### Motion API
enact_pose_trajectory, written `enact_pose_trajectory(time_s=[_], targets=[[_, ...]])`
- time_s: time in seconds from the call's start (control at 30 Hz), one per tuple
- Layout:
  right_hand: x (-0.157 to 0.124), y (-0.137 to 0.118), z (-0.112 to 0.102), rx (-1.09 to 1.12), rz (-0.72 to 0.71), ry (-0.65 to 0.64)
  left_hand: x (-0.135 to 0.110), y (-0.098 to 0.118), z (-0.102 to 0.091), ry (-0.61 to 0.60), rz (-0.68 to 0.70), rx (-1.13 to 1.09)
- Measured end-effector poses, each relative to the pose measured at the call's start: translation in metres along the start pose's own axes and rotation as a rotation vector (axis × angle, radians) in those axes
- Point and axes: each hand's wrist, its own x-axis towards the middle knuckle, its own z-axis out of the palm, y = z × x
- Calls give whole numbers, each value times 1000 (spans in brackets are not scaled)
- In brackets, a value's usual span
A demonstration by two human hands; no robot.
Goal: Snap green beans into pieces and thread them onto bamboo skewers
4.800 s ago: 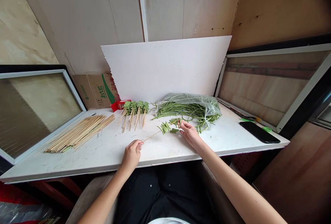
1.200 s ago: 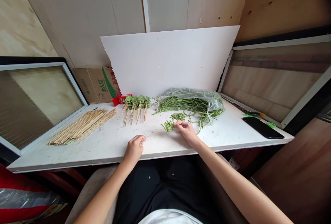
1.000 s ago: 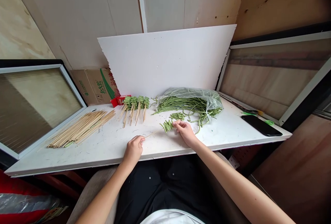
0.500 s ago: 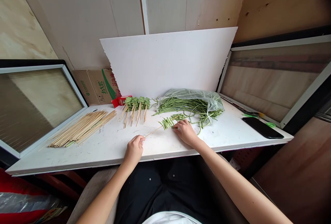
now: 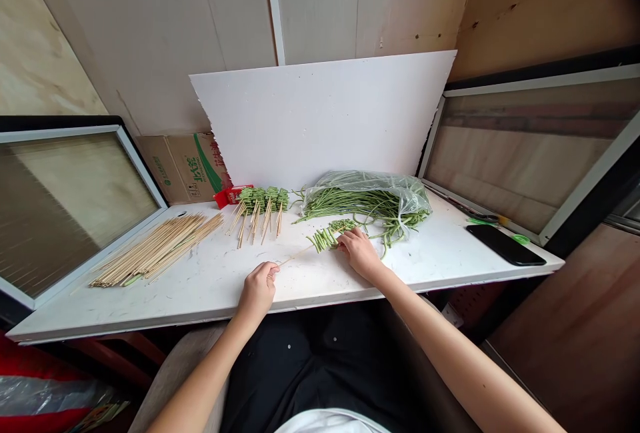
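My left hand (image 5: pixel 260 286) is closed in a pinch on the lower end of a bamboo skewer (image 5: pixel 295 256), which slants up to the right. Short cut pieces of long bean (image 5: pixel 324 240) sit side by side along its upper part. At that far end my right hand (image 5: pixel 358 249) has its fingers curled on a bean piece, mostly hidden under the fingertips. Just behind it lies a small heap of cut bean pieces (image 5: pixel 343 225). Whole long beans (image 5: pixel 350 204) fill a clear plastic bag (image 5: pixel 415 194) beyond.
Finished bean skewers (image 5: pixel 263 200) are stacked at the back, beside a red packet (image 5: pixel 227 197) and a cardboard box (image 5: pixel 187 166). Loose bamboo skewers (image 5: pixel 155 246) spread over the left of the white table (image 5: pixel 210 300). A black phone (image 5: pixel 505 245) lies at the right.
The view has shifted slightly. Both hands keep nearly the same places, with my right fingers still at the bean end of the skewer.
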Motion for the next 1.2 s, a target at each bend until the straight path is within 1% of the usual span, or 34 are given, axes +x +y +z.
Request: enact_pose_trajectory(time_s=[0.1,0.17,0.23,0.33,0.37,0.43,0.53,0.67,0.87,1.0,1.2], targets=[[2,4,-4,129,43,66,0,0,0,-2,-2,6],[4,7,-6,312,132,122,0,0,0,-4,-3,1],[6,8,-10,601,265,138,0,0,0,-6,-5,-3],[7,6,-16,1093,428,70,0,1,1,-8,-6,-7],[7,5,-18,1215,457,53,0,1,1,-6,-5,-8],[6,2,-22,1364,489,48,0,1,0,0,0,-7],[5,1,-23,1435,524,79,0,2,0,4,-2,4],[4,3,-21,1447,547,89,0,3,0,3,-9,6],[3,2,-20,1481,528,61,1,2,0,0,-3,3],[3,2,-20,1463,521,60,1,2,0,-3,5,12],[2,2,-20,1532,523,62,2,3,-1,-4,5,16]])
